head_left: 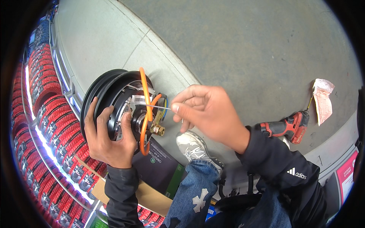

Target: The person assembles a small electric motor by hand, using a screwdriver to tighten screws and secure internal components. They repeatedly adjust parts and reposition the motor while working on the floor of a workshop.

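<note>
A black hub motor wheel [110, 95] leans upright at left of centre, its axle and large brass-coloured nut [158, 130] facing right. My left hand [110, 140] grips it, fingers spread over the rim and thumb against the hub face. A thick orange cable [145, 89] loops around the axle, with thinner coloured wires [165, 104] behind. My right hand [201, 110] pinches a thin metal rod [152, 106] between thumb and fingers. The rod's far end reaches the hub face near my left thumb; whether it touches is hard to tell.
A dark printed box [157, 161] stands below the wheel, beside an open cardboard box [152, 197]. My shoe [194, 148] is close to the axle. A red and black cordless drill [287, 127] and a crumpled packet [323, 98] lie on the floor at right. Racked red-wrapped tyres [57, 125] line the left.
</note>
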### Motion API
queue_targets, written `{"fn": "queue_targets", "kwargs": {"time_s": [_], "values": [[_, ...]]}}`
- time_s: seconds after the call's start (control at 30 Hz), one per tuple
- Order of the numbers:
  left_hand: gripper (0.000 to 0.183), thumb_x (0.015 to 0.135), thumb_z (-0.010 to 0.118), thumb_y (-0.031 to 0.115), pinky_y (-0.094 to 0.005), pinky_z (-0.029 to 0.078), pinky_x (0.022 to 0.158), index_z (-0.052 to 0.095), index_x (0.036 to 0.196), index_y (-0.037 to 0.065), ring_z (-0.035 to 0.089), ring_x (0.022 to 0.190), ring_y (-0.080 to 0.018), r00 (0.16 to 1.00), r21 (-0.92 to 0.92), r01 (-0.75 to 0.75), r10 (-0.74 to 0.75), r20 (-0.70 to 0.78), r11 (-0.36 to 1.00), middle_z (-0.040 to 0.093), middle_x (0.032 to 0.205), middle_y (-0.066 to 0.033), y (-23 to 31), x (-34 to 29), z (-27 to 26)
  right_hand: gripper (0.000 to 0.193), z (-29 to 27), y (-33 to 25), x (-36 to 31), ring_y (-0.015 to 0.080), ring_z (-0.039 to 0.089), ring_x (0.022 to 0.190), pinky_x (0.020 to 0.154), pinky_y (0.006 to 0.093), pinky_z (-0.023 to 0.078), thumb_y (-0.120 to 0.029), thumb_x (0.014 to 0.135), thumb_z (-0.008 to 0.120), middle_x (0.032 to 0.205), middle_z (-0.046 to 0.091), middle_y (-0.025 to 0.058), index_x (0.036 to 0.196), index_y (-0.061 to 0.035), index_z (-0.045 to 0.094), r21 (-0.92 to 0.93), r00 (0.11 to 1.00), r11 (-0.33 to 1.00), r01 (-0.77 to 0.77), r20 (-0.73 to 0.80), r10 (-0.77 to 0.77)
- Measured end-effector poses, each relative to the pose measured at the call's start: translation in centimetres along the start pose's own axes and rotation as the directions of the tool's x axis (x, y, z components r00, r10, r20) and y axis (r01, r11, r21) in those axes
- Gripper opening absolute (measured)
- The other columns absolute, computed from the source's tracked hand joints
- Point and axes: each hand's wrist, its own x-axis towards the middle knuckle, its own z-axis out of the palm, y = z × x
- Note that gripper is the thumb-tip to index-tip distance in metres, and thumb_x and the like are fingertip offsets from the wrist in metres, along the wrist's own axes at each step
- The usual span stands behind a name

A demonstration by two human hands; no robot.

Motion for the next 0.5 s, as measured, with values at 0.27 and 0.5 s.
{"fn": "queue_targets", "kwargs": {"time_s": [0.27, 0.5], "values": [[0.032, 0.084, 0.093, 0.019, -0.0434, 0.061, 0.098, 0.079, 0.11, 0.005, 0.075, 0.12, -0.0395, 1.0, 0.007, -0.01, 0.01, -0.003, 1.0, 0.074, 0.142, -0.0185, 0.0, 0.0, 0.0, 0.031, 0.0, 1.8, 0.1, 0.0194, 0.08, 0.088, 0.082, 0.0302, 0.065, -0.015, 0.111, 0.073, 0.11, 0.081, 0.015, 0.134, 0.006, 0.072, 0.54, 0.966, 0.8, -0.26, 0.148, 0.214], [0.032, 0.084, 0.093, 0.019, -0.0438, 0.061, 0.098, 0.079, 0.11, 0.006, 0.075, 0.12, -0.0399, 1.0, 0.013, -0.007, 0.007, 0.0, 1.0, 0.074, 0.142, -0.0185, 0.0, 0.1, -0.1, 0.035, -0.3, 2.4, 0.7, 0.0253, 0.082, 0.1, 0.09, 0.034, 0.067, -0.007, 0.105, 0.079, 0.117, 0.081, 0.0188, 0.135, 0.0092, 0.073, 0.457, 0.989, 0.889, -0.007, 0.133, -0.061]]}}
